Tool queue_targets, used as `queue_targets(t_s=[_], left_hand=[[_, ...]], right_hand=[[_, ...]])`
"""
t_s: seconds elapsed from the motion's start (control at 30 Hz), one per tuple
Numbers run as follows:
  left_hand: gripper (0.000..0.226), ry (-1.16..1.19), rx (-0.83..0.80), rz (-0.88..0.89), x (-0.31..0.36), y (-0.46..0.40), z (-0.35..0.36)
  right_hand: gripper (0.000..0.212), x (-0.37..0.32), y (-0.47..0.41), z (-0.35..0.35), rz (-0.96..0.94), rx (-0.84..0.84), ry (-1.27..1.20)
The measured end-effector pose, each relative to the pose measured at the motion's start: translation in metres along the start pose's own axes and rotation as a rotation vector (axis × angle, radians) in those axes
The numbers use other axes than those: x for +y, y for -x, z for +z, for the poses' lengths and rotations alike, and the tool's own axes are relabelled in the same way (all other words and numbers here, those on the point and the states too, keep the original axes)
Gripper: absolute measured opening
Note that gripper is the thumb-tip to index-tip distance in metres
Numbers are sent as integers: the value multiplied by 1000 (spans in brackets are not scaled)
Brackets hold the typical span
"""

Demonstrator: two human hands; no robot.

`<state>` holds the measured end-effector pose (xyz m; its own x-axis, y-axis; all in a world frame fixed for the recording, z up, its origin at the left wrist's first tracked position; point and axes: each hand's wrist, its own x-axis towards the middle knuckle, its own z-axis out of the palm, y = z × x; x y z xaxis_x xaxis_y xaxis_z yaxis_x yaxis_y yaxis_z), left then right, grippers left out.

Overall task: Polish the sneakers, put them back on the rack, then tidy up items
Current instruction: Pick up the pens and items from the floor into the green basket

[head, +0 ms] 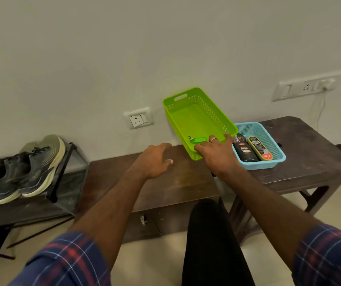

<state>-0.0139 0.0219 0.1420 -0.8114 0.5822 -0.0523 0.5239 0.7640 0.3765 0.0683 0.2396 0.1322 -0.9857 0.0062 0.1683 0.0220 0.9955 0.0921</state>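
Right hand tips a green basket up from the table; sneakers sit on the rack.

The right hand [217,153] grips the near rim of the green basket [198,118], fingers curled over the edge, so the basket tilts with its far end raised toward the wall at 12 o'clock. A green key tag [198,140] lies inside at its low end. The left hand [155,159] hovers over the brown table [165,182], fingers loosely spread, holding nothing. At 3 o'clock of the right hand, a blue basket [268,139] holds polish containers [252,149]. The sneakers [21,168] rest on the rack [58,174] at 9 o'clock.
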Motion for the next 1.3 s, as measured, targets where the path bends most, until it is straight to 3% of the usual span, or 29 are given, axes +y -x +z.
queue_targets(t_s=[0.37, 0.57, 0.73, 1.07, 1.13, 1.2, 1.3], left_hand=[[61, -22, -38, -77, -20, 17, 7], [54, -24, -66, -196, -68, 52, 25], [60, -30, -104, -381, -135, 96, 41], [51, 110, -55, -541, -210, 163, 63], [52, 137, -29, -578, -220, 173, 69], [47, 160, 5, -607, -235, 185, 72], [40, 157, 35, -672, -267, 207, 85]], right_hand=[[37, -38, -9, 5, -83, -85, -36], [28, -125, -6, 57, -205, -112, -102], [35, -190, -12, 90, -288, -220, -109], [32, -237, -33, 127, -295, -314, -7], [45, -246, -30, 122, -213, -249, -72], [49, -268, -31, 110, -184, -52, -204], [34, -330, -29, 103, -419, 141, -394]])
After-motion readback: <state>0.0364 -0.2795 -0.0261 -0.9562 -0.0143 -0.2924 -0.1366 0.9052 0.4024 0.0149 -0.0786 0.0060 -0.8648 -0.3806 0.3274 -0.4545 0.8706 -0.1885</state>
